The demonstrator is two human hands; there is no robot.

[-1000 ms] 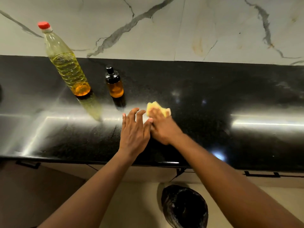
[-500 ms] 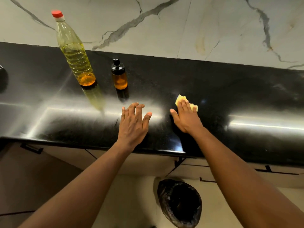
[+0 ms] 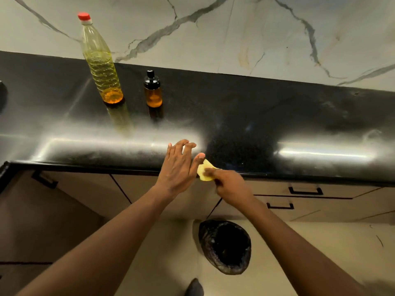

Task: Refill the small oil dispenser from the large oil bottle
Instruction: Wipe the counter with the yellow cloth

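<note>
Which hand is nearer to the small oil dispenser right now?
Left. The left hand lies open at the counter edge, in front of the small oil dispenser and slightly right; the right hand, gripping a yellow cloth, is farther right.

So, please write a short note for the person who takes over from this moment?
Left hand: open, holds nothing, at the front edge of the black counter.
Right hand: pinches a yellow cloth at that edge.
Large oil bottle and small amber dispenser: upright, capped, side by side at the back of it.
Done: nothing certain; dispenser level unreadable.
Left: check level, refill if needed.
</note>
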